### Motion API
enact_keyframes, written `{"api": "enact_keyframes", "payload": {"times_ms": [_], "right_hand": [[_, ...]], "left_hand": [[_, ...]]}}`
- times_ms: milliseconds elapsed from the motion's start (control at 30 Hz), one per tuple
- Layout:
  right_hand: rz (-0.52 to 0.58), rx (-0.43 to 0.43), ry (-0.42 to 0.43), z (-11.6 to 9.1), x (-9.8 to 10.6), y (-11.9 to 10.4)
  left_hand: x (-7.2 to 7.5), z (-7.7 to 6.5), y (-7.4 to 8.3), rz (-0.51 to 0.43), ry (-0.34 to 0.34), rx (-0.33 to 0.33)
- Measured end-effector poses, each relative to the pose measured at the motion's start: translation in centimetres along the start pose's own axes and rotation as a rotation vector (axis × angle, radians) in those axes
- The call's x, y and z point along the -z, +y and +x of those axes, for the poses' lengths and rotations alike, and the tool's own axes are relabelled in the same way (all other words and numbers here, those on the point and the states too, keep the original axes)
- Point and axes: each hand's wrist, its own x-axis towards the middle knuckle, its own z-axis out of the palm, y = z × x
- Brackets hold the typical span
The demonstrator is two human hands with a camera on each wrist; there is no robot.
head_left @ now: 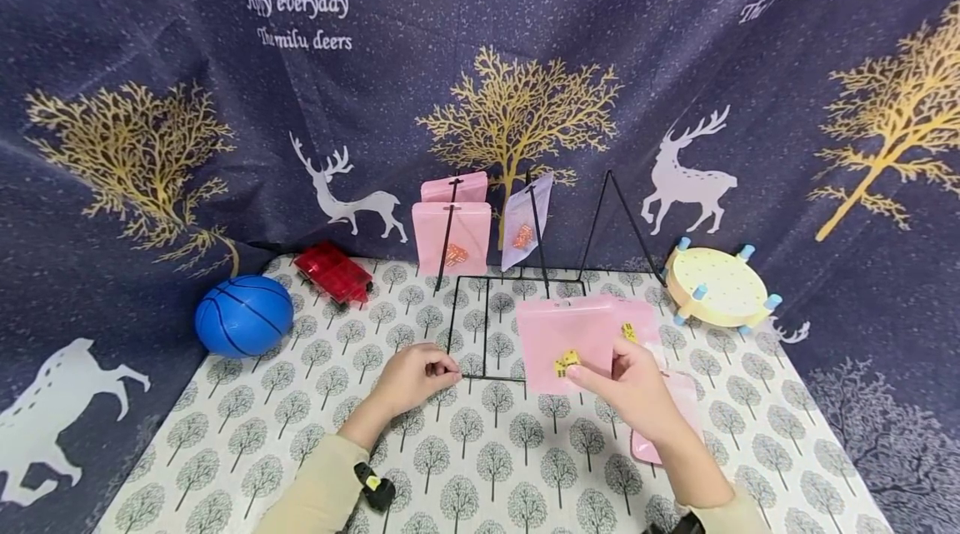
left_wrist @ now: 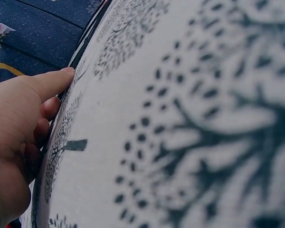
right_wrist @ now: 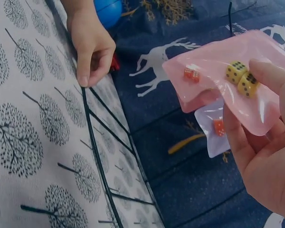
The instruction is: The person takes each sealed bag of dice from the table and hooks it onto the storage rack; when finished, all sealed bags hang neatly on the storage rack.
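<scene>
My right hand (head_left: 637,388) pinches a pink pouch (head_left: 562,326) with yellow dice (head_left: 567,363) inside, thumb on its front face. The pouch is up in front of the black wire rack (head_left: 486,334). At the rack's near left corner, my left hand (head_left: 420,380) pinches the wire between thumb and fingertips, as the right wrist view shows. Pink pouches with orange dice (head_left: 456,254) hang on the rack's left hook. A lilac pouch (head_left: 538,209) with orange dice hangs on the middle hook. The right hook (head_left: 639,222) holds no pouch.
Behind and under my right hand lie more pink pouches (head_left: 647,449), one with a yellow die. A blue ball (head_left: 243,316) and a red toy car (head_left: 334,271) are at back left. A round yellow stand (head_left: 716,280) with blue legs sits at back right, before the dark curtain (head_left: 375,101).
</scene>
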Motion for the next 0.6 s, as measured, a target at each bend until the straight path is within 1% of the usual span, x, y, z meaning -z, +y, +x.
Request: {"api": "enact_keyframes", "payload": {"times_ms": [167, 400, 500, 600], "right_hand": [[0.012, 0.015, 0.014, 0.5, -0.5, -0.2], [0.080, 0.084, -0.035, 1.6, -1.1, -0.7], [0.119, 0.093, -0.063, 1.9, -1.4, -0.8], [0.134, 0.081, -0.073, 2.1, -1.6, -0.7]], "left_hand": [[0.1, 0.0, 0.0, -0.003, -0.003, 0.002], [0.1, 0.1, -0.1, 0.002, 0.007, -0.008], [0.1, 0.0, -0.1, -0.002, 0.006, -0.008], [0.1, 0.0, 0.0, -0.006, 0.004, -0.004]]}}
